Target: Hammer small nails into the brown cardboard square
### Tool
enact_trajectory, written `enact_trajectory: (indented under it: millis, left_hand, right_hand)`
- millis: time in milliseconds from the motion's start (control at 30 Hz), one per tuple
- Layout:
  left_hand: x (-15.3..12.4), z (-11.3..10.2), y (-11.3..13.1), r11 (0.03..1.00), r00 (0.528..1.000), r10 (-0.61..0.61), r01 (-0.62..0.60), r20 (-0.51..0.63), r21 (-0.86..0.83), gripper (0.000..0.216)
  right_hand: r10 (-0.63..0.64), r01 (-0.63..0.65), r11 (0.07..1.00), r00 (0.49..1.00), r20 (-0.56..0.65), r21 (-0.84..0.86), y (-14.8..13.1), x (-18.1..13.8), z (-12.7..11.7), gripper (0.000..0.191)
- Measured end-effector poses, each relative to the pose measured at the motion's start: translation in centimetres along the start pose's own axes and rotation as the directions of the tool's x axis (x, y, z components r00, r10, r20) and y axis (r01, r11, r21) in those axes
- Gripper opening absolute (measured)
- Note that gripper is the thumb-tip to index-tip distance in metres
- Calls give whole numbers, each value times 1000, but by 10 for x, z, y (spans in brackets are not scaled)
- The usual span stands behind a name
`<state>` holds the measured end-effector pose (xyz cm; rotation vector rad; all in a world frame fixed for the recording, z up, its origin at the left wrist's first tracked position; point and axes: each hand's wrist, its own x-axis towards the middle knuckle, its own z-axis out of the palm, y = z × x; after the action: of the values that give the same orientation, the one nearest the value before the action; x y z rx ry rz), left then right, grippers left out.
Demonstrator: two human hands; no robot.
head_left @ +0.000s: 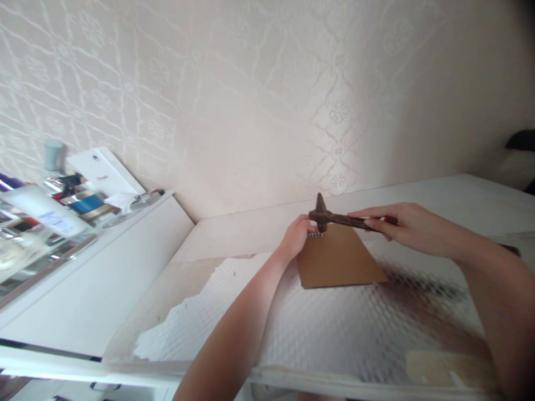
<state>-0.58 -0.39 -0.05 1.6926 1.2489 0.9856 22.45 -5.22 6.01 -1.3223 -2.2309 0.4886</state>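
Hammer (345, 220), dark brown from head to handle, is seen from the head camera, held above a desk (234, 231) set against a patterned wall (251, 111). Its handle is clamped between the fingers of the right hand (409, 228), and its head is turned to the left, with the tapered end pointed toward the wall and the blunt end brought close to the top edge of a spiral-bound notebook (340, 259) with a plain brown cover. Whether the notebook is touched by the hammer cannot be told.

The notebook is placed on the desk between the two forearms, its wire binding faced toward the wall. Its upper left corner is met by the left hand (296, 239); those fingers are bent and partly hidden by the hammer head, so whether they are clamped on anything cannot be told.

Much of the desk is covered by a whitish textured sheet (188, 320), ragged along its left side. To the left, a white cabinet (121, 278) is topped by a crowd of small items, among which a white box (104, 170), a pale blue container (54, 155) and a white packet (48, 211) are seen.
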Motion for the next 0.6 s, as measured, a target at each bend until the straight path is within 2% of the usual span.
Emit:
enact_trajectory:
  millis: [133,333,467,600]
  left_hand:
    - [-2,-1,4,1000,1000,-4,4,25,-3,24]
    - [-2,0,3,1000,1000,2,-2,-2,-1,21]
    - [-2,1,2,1000,1000,-5,5,31,-25,26]
    - [-1,0,0,1000,1000,9,-9,9,-7,22]
  right_hand:
    - [-9,10,1000,999,-49,11,0,-1,-1,46]
    - [3,-3,1000,1000,-3,-4,1,0,1,48]
    - [9,-8,1000,999,-42,3,2,0,0,45]
    - [-13,15,999,999,-41,45,2,0,0,45]
